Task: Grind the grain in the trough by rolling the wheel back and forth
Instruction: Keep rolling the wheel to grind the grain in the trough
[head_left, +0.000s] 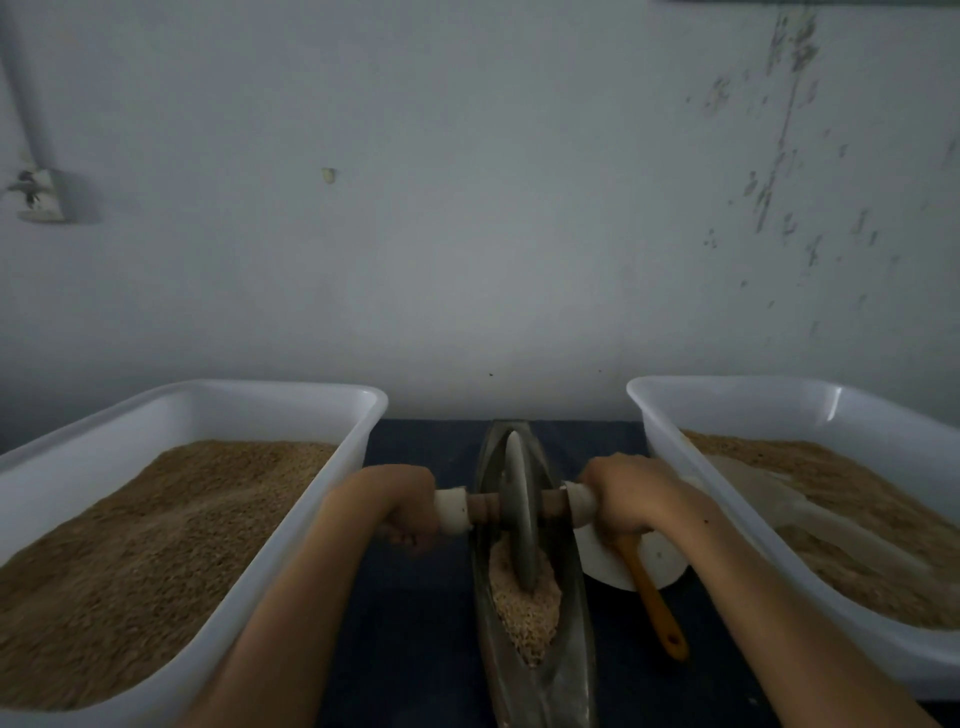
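A long narrow metal trough (576, 639) runs away from me down the middle of the dark table. A pile of pale grain (524, 608) lies in its near half. A grey metal wheel (522, 514) stands upright in the trough, its lower edge in the grain. A wooden axle with white wrapped ends passes through the wheel. My left hand (405, 512) is closed around the left handle (453, 512), and my right hand (621, 499) is closed around the right handle (581, 503).
Two white plastic tubs of brown grain flank the trough, one at the left (291, 493) and one at the right (670, 452). A white dish (660, 564) and an orange-handled tool (657, 605) lie just right of the trough. A wall stands close behind.
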